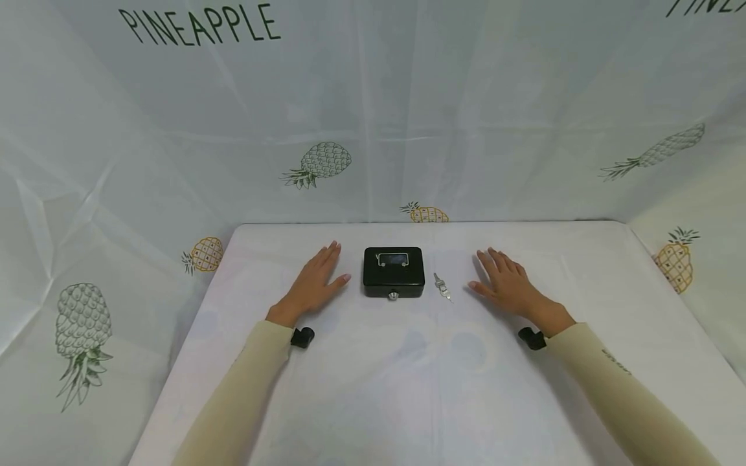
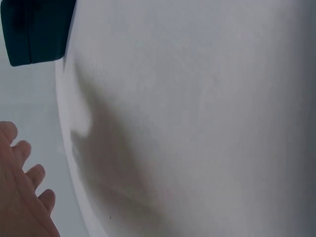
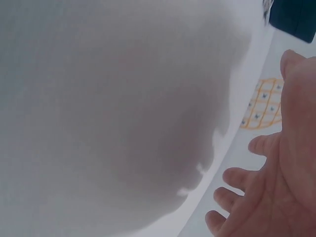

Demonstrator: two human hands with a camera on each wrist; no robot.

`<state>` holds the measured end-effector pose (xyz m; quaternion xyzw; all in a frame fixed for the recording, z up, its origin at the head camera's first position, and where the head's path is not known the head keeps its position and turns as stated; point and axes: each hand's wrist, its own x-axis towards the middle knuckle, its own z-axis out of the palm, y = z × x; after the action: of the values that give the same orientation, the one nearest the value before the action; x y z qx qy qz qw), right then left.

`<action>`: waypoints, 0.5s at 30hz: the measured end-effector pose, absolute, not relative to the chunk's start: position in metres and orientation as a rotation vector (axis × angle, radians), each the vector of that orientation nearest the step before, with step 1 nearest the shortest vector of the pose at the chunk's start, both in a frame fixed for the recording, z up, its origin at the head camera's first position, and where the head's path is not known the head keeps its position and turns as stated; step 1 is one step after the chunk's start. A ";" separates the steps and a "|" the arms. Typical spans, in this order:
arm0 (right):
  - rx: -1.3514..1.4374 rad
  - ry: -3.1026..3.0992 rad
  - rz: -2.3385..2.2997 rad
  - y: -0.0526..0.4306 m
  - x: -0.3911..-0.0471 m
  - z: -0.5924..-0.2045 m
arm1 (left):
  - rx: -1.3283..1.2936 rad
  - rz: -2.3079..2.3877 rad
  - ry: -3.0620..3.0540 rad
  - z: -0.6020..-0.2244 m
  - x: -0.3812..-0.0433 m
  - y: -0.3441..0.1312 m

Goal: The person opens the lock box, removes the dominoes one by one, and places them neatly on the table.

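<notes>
A small black cash box sits on the white-covered table, its lid down, with a metal handle on top and a silver lock at the front. Just right of it lies a pair of silver keys. My left hand is left of the box, fingers extended and thumb toward it, holding nothing. To the right of the keys, my right hand has its fingers spread and holds nothing. The left wrist view shows the box's corner above the fingertips; in the right wrist view it appears at the top right.
A white cloth printed with pineapples hangs behind the table and at both sides. The table's back edge runs just beyond the box. Each wrist carries a small black camera at the sleeve cuff.
</notes>
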<state>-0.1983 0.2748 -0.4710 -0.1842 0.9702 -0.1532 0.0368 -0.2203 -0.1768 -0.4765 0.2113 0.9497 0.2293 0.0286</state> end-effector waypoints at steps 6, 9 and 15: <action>-0.620 2.996 -0.456 0.259 -0.194 -0.471 | 0.722 0.770 2.881 -0.475 -0.218 -0.167; -0.636 3.000 -0.426 0.250 -0.191 -0.470 | 0.743 0.814 2.860 -0.476 -0.217 -0.163; -0.650 3.012 -0.433 0.237 -0.188 -0.470 | 0.730 0.934 2.798 -0.478 -0.214 -0.154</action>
<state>-0.1880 0.2371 -0.4698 -0.2087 0.9679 -0.1392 0.0150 -0.2140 -0.1537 -0.4779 0.2399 0.9195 0.3070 0.0512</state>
